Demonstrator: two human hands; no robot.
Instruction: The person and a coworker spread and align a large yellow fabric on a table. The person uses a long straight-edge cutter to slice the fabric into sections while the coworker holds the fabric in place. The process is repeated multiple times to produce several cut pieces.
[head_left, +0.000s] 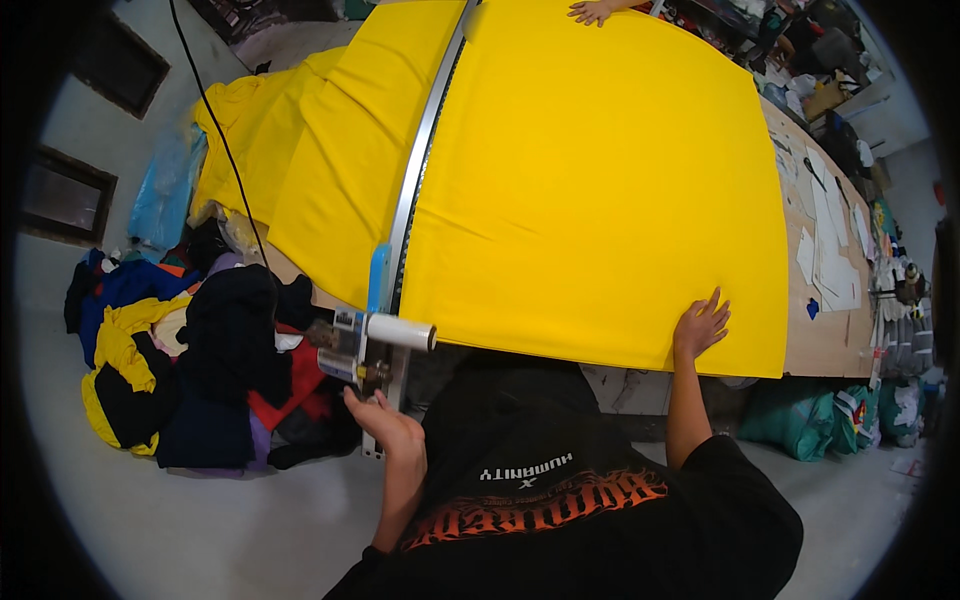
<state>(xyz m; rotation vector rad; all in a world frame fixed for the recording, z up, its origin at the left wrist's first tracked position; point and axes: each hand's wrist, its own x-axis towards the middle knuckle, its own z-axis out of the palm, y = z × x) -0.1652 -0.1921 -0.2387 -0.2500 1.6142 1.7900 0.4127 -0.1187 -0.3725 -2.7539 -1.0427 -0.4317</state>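
A broad sheet of yellow fabric (600, 200) covers the table before me. Flat on its near right part lies my right hand (702, 326), fingers spread. Across the fabric, left of centre, runs a long metal rail (408, 200). At the rail's near end sits a cutting machine (345, 340) with a white cylindrical handle (400, 331) and a blue upright part (379, 275). Just below the machine is my left hand (392, 428), palm up and fingers apart, not around the handle; whether the fingertips touch the machine I cannot tell.
Another person's hand (592, 12) rests on the fabric's far edge. A heap of mixed clothes and cloth (220, 340) lies at the left, a black cable (222, 135) hanging above it. Paper patterns (830, 240) lie on the table's right; green bags (795, 420) stand below.
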